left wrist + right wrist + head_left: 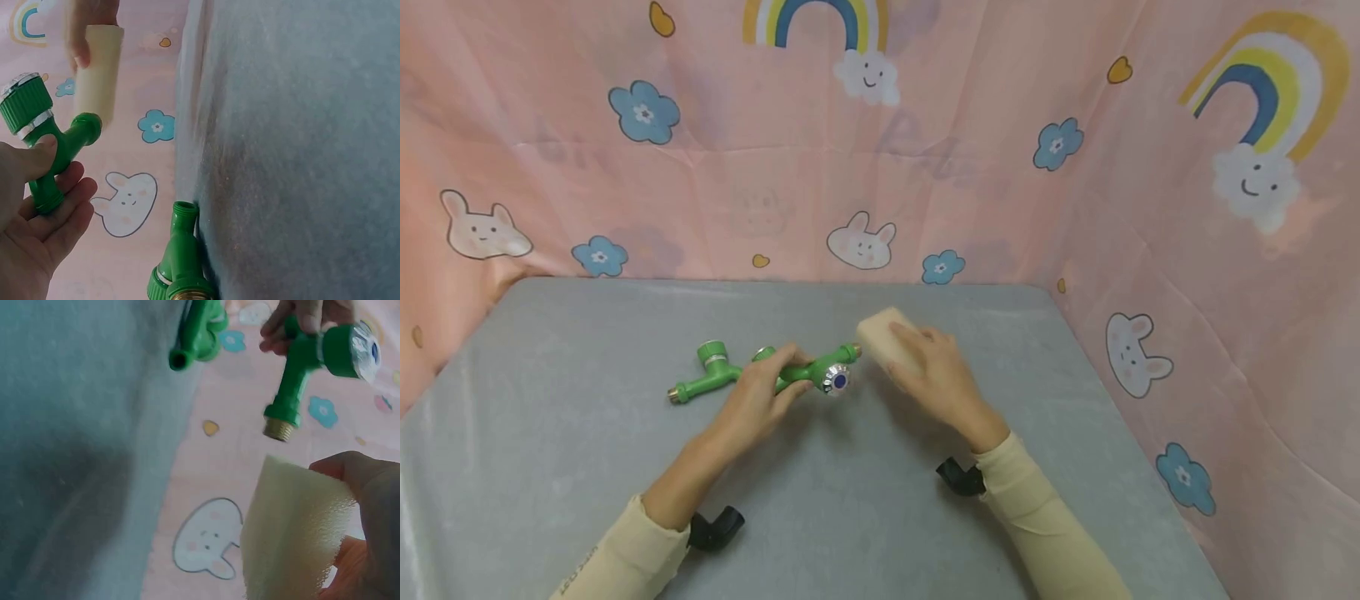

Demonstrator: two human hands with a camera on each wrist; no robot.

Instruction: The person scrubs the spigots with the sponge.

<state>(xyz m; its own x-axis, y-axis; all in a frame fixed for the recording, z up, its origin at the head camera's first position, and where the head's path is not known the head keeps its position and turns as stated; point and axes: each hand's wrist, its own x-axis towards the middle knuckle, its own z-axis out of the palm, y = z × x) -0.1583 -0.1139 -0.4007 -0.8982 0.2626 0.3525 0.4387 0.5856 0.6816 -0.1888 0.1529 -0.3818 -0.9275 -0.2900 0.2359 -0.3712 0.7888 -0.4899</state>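
Observation:
My left hand [752, 404] grips a green tap [820, 372] between thumb and fingers, up off the table. The tap has a ribbed knob with a silver, blue-centred cap and a brass threaded end [279, 429]. Just to the right, my right hand [949, 383] pinches a cream sponge block [883, 332] between thumb and fingers. One corner of the sponge points toward the brass end, with a small gap between them in the right wrist view. A second green tap [706, 382] lies on the table left of the left hand, partly hidden behind it.
Grey cloth covers the table [850, 517]. A pink printed curtain [722, 192] hangs along its back and right sides. Black bent pieces [718, 528] stick out by both sleeve cuffs.

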